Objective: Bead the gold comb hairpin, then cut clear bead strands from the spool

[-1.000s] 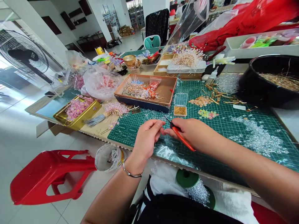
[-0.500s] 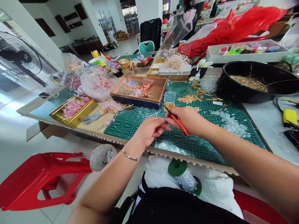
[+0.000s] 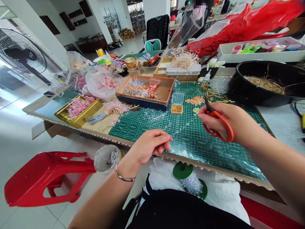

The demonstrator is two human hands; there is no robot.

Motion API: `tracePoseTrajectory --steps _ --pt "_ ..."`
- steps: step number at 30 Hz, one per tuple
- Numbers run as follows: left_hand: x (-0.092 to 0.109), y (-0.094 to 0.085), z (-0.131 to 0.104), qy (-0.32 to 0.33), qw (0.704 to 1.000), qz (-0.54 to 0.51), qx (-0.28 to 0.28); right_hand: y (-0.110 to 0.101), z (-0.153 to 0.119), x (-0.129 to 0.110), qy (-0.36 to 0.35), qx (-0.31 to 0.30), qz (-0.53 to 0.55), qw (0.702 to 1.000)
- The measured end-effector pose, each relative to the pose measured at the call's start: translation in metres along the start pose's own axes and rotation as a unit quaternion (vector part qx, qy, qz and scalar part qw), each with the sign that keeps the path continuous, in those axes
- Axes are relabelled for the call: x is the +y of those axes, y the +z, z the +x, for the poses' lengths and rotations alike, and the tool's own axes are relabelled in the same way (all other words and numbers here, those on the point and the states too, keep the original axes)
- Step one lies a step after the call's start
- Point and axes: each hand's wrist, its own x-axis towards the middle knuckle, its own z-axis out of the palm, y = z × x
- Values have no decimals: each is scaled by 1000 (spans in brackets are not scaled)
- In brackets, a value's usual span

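Observation:
A thin strand of clear beads [image 3: 182, 128] stretches above the green cutting mat [image 3: 147, 122] between my two hands. My left hand [image 3: 152, 142], a bracelet at its wrist, is closed in a pinch on the strand's near end. Higher up on the right, my right hand [image 3: 238, 122] grips scissors [image 3: 226, 123] with orange-red handles, their dark blades pointing up and away. Its thumb and forefinger seem to pinch the strand's other end. On my lap lies a green spool [image 3: 182, 170] wound with silvery beaded string.
Beyond my hands are a small box of gold beads [image 3: 177, 109], peach-coloured pieces [image 3: 195, 100] and a brown tray [image 3: 169, 90] of ornaments. A gold tin [image 3: 78, 122] of pink flowers stands left, a black basin [image 3: 234, 86] right. A red stool [image 3: 28, 178] is on the floor.
My hands were together and have moved apart, the right one up and to the right with the scissors. The beaded strand now shows stretched between them.

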Motion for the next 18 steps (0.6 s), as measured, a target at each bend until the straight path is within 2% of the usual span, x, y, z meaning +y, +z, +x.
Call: tracePoseTrajectory --steps 3,6,12,15,18 --pt "2 5 -10 -12 1000 0 -18 -1 -19 12 82 -2 41 996" --pt "4 9 -16 -17 999 15 -37 -5 -37 17 149 5 32 988" --pt "2 13 -23 -26 997 60 -49 -17 -56 28 150 86 29 984" --pt "1 14 -27 -19 997 62 -50 -21 -57 36 151 91 10 984" --pt "0 15 -29 -18 998 37 -57 -21 -55 44 115 76 -34 990"
